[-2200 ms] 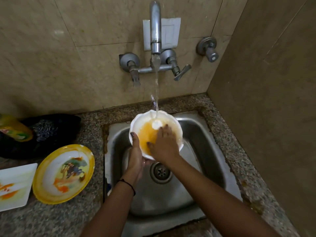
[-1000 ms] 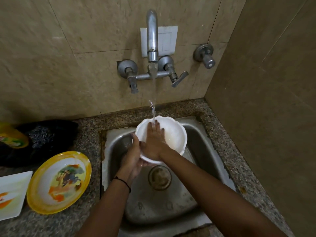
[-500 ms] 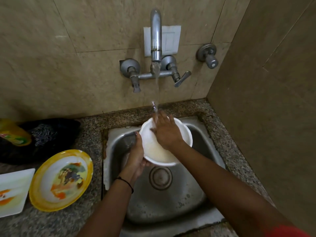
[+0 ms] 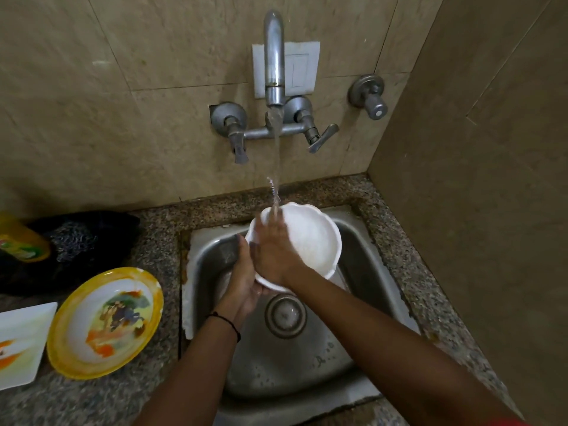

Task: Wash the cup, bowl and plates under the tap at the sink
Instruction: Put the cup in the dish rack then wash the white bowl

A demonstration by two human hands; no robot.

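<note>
A white scalloped bowl [image 4: 310, 238] is held over the steel sink [image 4: 368, 259], tilted, under water running from the tap [image 4: 273, 59]. My left hand [image 4: 242, 272] grips the bowl's left rim from below and behind. My right hand [image 4: 272, 244] lies flat inside the bowl with fingers spread, and the stream falls on its fingers. A round yellow-rimmed plate [image 4: 106, 321] with orange smears lies on the counter to the left. A square white plate [image 4: 21, 342] with orange stains lies at the left edge. No cup is in view.
A yellow bottle [image 4: 21, 241] lies against a black scrubber and cloth [image 4: 80, 241] at the back left of the speckled granite counter [image 4: 153, 302]. The drain [image 4: 285, 316] sits in the sink's middle. A tiled wall closes the right side, with a round valve [image 4: 368, 96] beside the tap.
The orange residue seen in the bowl earlier is gone; the inside now looks white. My right hand has moved around the bowl's inside, now at its left under the stream.
</note>
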